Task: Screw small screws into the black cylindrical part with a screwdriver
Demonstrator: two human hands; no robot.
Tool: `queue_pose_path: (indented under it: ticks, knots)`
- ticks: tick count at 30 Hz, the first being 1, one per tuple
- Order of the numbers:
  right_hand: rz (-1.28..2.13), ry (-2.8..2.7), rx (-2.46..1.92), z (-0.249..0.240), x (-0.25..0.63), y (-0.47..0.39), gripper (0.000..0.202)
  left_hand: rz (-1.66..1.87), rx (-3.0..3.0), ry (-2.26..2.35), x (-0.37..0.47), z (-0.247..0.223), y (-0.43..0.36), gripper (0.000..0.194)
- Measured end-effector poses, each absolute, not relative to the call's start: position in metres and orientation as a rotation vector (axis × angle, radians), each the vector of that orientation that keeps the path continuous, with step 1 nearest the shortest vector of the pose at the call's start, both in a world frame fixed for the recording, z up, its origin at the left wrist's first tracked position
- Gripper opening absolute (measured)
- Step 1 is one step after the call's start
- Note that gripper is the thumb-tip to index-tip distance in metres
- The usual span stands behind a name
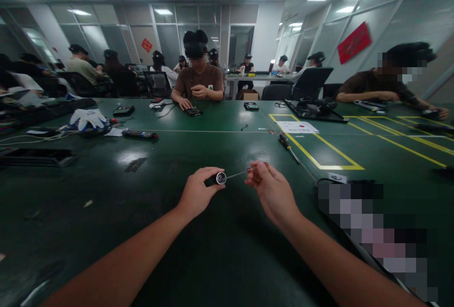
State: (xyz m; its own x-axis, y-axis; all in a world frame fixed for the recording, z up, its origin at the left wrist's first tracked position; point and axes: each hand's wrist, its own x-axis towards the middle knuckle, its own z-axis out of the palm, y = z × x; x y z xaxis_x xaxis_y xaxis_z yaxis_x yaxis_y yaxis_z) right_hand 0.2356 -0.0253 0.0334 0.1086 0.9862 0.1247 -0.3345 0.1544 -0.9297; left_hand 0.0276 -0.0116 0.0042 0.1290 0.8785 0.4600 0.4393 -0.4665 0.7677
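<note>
My left hand [196,192] grips a small dark cylinder [221,178] between thumb and fingers, its round silver-rimmed end facing me. To the right, my right hand [271,186] is closed in a pinch around a thin tool with a reddish-brown handle [250,170]. From that handle a slim metal shaft [236,174] reaches left to the side of the cylinder's rim. Whether its tip touches the rim or goes inside, I cannot tell. Both hands are held above the green table [159,250].
Beyond my right hand lies a yellow-black screwdriver [289,147], beside a yellow-taped rectangle [340,167]. White gloves [88,118], an electric screwdriver [140,135] and a black tray [37,156] lie at left. A co-worker [197,82] sits opposite; a blurred-out screen [376,236] stands at right.
</note>
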Motion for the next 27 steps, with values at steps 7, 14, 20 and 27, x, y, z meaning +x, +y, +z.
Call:
queue_pose_path:
  ticks: [7, 14, 20, 27]
  knots:
    - [0.636, -1.491, -1.043, 0.032, 0.237, -0.041, 0.024, 1.281, 1.934, 1.270, 0.028, 0.002, -0.011, 0.039]
    - [0.389, -1.783, -1.085, 0.037, 0.237, -0.047, 0.018, 1.303, 1.938, 1.274, 0.027, 0.000, -0.010, 0.039]
    - [0.252, -1.977, -0.984, 0.048, 0.234, -0.055, 0.017, 1.318, 1.915, 1.262, 0.027, -0.001, -0.009, 0.038]
    - [0.511, -1.724, -1.104, 0.040, 0.238, -0.046, 0.021, 1.304, 1.955, 1.260, 0.027, 0.002, -0.011, 0.038]
